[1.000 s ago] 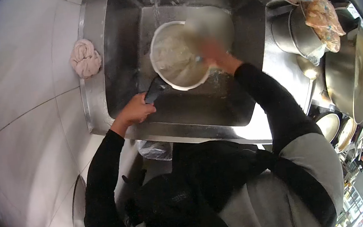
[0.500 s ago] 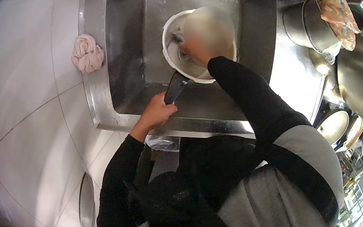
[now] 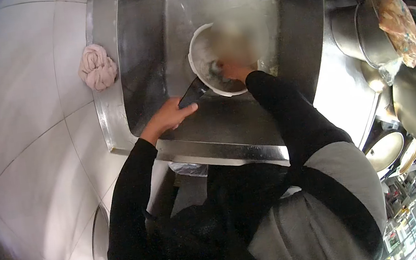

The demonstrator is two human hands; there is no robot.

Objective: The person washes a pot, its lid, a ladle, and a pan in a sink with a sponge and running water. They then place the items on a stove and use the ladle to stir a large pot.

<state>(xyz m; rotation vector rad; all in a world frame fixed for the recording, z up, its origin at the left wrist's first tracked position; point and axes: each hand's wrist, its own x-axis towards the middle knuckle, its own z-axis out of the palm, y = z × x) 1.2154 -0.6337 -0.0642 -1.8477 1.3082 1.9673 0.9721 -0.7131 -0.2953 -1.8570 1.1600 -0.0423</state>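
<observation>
Pot [image 3: 203,59] in sink [image 3: 157,73], two o'clock from left hand [image 3: 170,115]; its fingers hold the black handle [image 3: 193,92]. Right hand [image 3: 236,70]: blurred, cannot tell. Loose grip could let pot swivel.

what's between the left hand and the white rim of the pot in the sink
The pot's black handle spans that stretch, from the left hand up to the white rim; the head view shows it.
</observation>
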